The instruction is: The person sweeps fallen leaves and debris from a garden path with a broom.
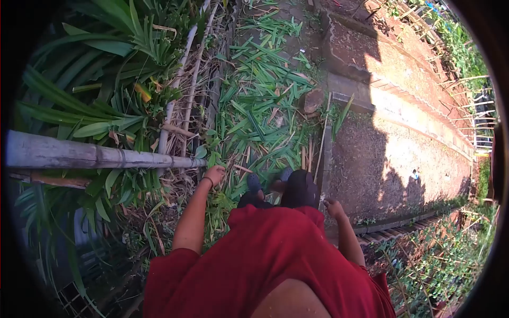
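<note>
My left hand [214, 174], with a dark band at the wrist, is closed beside the near end of a grey bamboo pole [127, 158]. Small green leaves [213, 159] stand right at its fingers; what it holds, if anything, is too small to tell. My right hand [334, 208] hangs low beside my leg, above the edge of a concrete border [324, 175]. Its fingers are curled together, and their inner side is hidden. Cut green leaves [260, 106] lie scattered over the path in front of my shoes [254, 183].
Long-leaved plants [101, 100] and dry stalks [183, 90] line the left side. A brown stone [313, 100] sits on the path's right edge. Farther right are low-walled soil beds [360, 153], partly sunlit, and a stick fence [481, 122]. Shrubs [440, 265] grow at the lower right.
</note>
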Available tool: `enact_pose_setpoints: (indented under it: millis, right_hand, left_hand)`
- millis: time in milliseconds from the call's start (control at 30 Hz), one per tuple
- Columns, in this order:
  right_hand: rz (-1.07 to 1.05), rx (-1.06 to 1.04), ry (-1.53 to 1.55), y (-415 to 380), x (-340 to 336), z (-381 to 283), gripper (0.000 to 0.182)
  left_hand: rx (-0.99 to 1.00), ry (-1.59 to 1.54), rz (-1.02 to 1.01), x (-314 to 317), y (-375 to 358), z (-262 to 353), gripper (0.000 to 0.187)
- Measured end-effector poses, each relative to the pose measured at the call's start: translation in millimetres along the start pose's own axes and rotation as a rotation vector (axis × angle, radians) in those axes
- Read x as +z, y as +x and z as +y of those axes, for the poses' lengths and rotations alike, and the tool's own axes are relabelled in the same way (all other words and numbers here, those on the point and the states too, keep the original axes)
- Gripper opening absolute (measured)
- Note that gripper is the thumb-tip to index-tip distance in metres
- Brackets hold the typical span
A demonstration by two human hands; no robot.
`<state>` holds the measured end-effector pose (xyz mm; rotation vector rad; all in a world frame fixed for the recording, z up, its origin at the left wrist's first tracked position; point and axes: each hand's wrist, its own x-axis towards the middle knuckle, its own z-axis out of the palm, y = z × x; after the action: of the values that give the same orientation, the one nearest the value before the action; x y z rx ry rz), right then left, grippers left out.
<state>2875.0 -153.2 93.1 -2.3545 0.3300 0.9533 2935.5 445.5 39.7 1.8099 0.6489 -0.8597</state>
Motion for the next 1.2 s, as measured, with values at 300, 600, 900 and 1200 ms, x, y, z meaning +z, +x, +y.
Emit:
enact_pose_setpoints:
  millis: [300, 600, 900, 1200]
  right_hand:
    - [-0.102, 0.146, -0.018, 120.0, -3.2, 38.4, 0.039]
    - [-0.164, -0.374, -0.1, 286.3, -140.0, -86.7, 0.044]
    - [-0.602, 0.215, 0.454, 339.6, -204.5, -286.4, 0.079]
    - [-0.231, 0.572, 0.534, 403.6, -175.3, -374.8, 0.1]
  left_hand:
    - [-0.011, 0.212, -0.093, -11.4, 95.5, 97.9, 0.032]
    - [0.071, 0.556, -0.286, -7.5, 112.9, 95.0, 0.033]
    - [-0.207, -0.046, -0.107, -92.1, 217.0, 307.7, 0.033]
    - [-0.125, 0.48, -0.596, -247.6, 443.3, 466.2, 0.03]
